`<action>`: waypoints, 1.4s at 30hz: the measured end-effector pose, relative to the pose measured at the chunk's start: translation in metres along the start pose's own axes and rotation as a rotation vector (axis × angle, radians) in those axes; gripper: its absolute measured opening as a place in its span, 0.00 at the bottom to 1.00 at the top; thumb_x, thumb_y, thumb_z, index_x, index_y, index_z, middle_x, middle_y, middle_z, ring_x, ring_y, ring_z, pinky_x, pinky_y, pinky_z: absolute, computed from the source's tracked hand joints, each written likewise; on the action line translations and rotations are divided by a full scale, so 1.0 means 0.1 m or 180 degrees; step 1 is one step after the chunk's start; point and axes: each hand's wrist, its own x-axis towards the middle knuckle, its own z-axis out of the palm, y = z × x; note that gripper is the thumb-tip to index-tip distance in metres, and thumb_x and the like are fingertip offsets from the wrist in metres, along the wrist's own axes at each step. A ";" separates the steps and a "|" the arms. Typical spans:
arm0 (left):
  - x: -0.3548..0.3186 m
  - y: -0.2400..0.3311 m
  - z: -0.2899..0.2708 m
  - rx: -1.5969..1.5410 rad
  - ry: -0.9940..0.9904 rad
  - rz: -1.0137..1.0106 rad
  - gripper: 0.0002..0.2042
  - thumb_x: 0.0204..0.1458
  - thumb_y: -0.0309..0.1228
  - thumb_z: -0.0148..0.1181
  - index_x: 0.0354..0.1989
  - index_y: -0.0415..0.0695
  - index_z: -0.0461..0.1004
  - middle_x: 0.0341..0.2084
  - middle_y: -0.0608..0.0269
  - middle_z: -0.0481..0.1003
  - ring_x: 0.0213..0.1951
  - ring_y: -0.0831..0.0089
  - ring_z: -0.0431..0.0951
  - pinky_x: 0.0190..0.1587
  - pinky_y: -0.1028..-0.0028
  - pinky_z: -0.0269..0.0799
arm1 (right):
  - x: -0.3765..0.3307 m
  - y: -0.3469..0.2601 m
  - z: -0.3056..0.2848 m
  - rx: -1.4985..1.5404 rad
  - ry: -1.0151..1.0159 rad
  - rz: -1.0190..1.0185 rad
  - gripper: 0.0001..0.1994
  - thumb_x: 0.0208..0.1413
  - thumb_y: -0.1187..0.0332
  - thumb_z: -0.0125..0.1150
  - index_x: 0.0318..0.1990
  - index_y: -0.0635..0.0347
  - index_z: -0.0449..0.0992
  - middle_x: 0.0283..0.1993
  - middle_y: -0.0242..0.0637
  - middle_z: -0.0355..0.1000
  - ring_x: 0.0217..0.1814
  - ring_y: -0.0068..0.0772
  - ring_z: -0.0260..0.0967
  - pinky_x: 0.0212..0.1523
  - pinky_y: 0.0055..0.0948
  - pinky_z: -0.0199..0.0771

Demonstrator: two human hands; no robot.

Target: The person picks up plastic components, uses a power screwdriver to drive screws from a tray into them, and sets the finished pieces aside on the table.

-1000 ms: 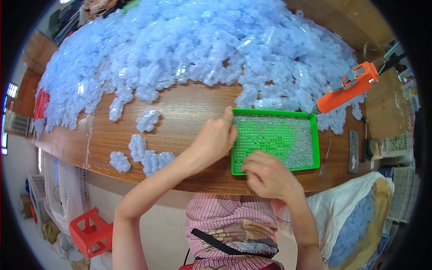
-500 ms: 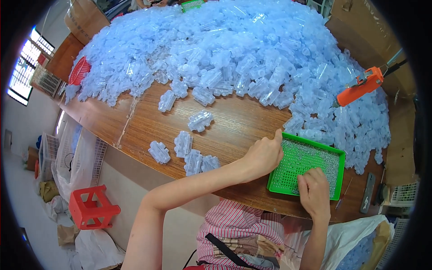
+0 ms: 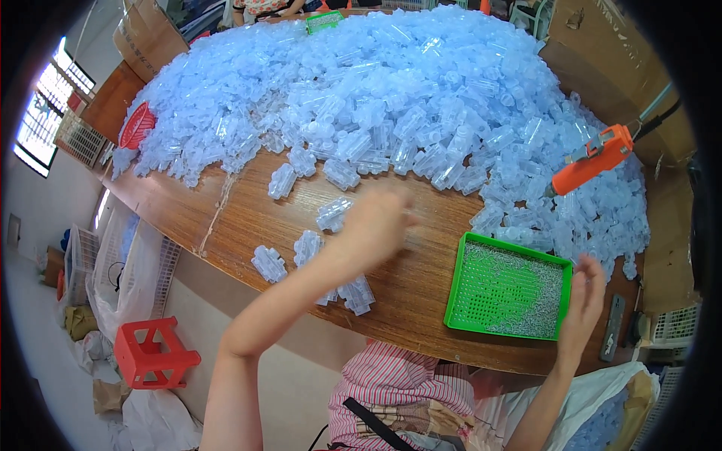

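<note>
My left hand [image 3: 376, 225] is over the wooden table, close to a loose clear plastic piece [image 3: 333, 214]. Motion smears its fingers, so whether they hold anything is hidden. My right hand [image 3: 583, 304] is at the right edge of a shallow green tray [image 3: 449, 301], its fingers raised and slightly apart, with nothing visible in them. Many tiny silver metal pieces [image 3: 538, 316] lie in the tray, thickest along its right side. Several more clear ribbed plastic pieces [image 3: 268, 263] lie near the table's front edge, some partly behind my left forearm.
A large heap of clear plastic pieces [image 3: 361, 90] covers the back of the table. An orange electric screwdriver [image 3: 594, 160] hangs at the right. A red basket [image 3: 137, 126] sits far left; a red stool [image 3: 156, 353] stands on the floor. Another person's hands [image 3: 289, 11] show at the back.
My left hand has left the tray's far left corner and swung left over the table. My right hand has moved from inside the tray to its right edge. The tray has shifted slightly.
</note>
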 end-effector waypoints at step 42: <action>-1.91 1.13 0.98 -0.5702 -0.1810 -0.2966 0.13 0.55 0.23 0.55 0.45 0.40 0.59 0.41 0.56 0.74 0.44 0.75 0.75 0.47 0.75 0.73 | -0.43 -0.34 0.70 0.2839 -0.1003 0.0231 0.33 0.49 0.36 0.51 0.37 0.64 0.64 0.22 0.34 0.61 0.23 0.24 0.59 0.18 0.25 0.66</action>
